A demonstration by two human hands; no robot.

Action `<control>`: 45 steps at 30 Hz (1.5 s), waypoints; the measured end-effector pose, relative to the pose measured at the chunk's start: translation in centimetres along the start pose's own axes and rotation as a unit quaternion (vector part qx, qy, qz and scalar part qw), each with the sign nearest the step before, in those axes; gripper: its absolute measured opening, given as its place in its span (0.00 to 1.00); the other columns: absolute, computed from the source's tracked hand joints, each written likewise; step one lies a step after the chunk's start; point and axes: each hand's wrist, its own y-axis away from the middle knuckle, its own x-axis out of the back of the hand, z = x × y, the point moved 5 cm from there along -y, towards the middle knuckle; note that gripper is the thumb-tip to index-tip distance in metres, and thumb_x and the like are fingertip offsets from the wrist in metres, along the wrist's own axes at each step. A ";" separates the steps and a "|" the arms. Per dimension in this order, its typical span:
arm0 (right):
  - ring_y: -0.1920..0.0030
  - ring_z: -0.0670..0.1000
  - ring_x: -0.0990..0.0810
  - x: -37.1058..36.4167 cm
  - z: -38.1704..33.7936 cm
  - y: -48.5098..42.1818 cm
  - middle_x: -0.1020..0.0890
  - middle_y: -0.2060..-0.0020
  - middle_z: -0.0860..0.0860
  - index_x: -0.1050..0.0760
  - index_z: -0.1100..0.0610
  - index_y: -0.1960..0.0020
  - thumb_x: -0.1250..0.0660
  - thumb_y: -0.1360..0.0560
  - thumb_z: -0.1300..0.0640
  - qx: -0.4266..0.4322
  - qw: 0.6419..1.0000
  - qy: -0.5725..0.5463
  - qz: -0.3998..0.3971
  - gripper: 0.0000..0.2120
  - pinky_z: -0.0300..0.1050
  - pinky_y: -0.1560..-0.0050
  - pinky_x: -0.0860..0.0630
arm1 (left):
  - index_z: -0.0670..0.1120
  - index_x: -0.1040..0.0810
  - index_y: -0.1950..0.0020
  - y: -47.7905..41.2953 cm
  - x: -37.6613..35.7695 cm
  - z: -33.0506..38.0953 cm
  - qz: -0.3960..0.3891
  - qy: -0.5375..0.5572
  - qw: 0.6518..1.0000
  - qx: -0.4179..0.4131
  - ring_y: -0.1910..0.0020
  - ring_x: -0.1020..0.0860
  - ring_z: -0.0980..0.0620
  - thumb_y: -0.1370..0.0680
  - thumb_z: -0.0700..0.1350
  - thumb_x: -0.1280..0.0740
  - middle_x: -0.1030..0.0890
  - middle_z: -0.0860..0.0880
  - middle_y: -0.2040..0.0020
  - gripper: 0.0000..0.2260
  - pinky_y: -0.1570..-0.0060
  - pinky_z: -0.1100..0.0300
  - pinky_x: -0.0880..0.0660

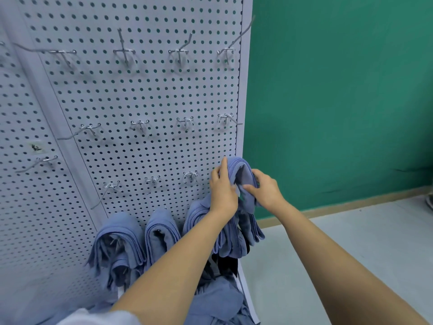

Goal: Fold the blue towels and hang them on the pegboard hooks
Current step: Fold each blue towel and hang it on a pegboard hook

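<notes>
1. Head view: faced a green wall (pixel 339 90) on the right, with a pale floor (pixel 351 249) under it and a big white pegboard (pixel 140 95) on the left.
2. Counted rows of wire hooks (pixel 179 52) on it, most bare, like the empty hook (pixel 191 176) near the hands.
3. Found the blue towel (pixel 237 165) folded into a hump at the board's right edge, level with that empty hook, just above the hung towels (pixel 161 228).
4. Pinched its left side with the left hand (pixel 222 188), fingers (pixel 224 164) stretched up the cloth and thumb pressed in.
5. Wrapped the right hand (pixel 266 188) round its right side, fingers and thumb curled tight on the fold.
6. Probably gripped both sides to keep the fold neat while slipping it over a hook.
7. Saw three hung towels lower down, each draped as if over a hook, with ends dangling both sides, likely to stop sliding off.
8. Noticed a loose pile (pixel 218 299) of blue cloth at the bottom, maybe waiting for folding.
9. Could not see any hook under the held towel, so could not tell whether already hooked or not.
10. Could not read the small sticker (pixel 36 147) on the left panel; lost part of one hung towel behind the left arm.
</notes>
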 end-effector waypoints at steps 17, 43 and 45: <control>0.46 0.56 0.22 -8.2 -5.2 17.5 0.20 0.47 0.58 0.28 0.62 0.34 0.31 0.24 0.59 -0.060 0.986 0.092 -0.122 0.19 0.44 0.45 0.29 | 0.43 0.21 0.43 18.7 11.6 -8.2 -0.133 -0.060 0.980 0.133 0.44 0.24 0.47 0.19 0.39 0.38 0.21 0.44 0.44 0.09 0.43 0.57 0.29; 0.40 0.56 0.26 -38.7 11.0 22.0 0.29 0.38 0.55 0.27 0.60 0.36 0.39 0.25 0.67 -0.133 0.933 0.117 -0.314 0.18 0.42 0.43 0.29 | 0.48 0.25 0.41 27.2 1.9 -39.8 -0.257 -0.165 0.926 0.222 0.42 0.27 0.51 0.30 0.40 0.30 0.28 0.49 0.41 0.18 0.45 0.66 0.31; 0.49 0.54 0.23 -39.3 11.1 21.8 0.24 0.49 0.52 0.23 0.57 0.50 0.38 0.26 0.66 -0.129 0.935 0.123 -0.307 0.09 0.46 0.51 0.26 | 0.48 0.23 0.42 27.5 1.4 -40.4 -0.234 -0.160 0.933 0.220 0.42 0.27 0.52 0.28 0.41 0.32 0.26 0.50 0.43 0.14 0.46 0.65 0.31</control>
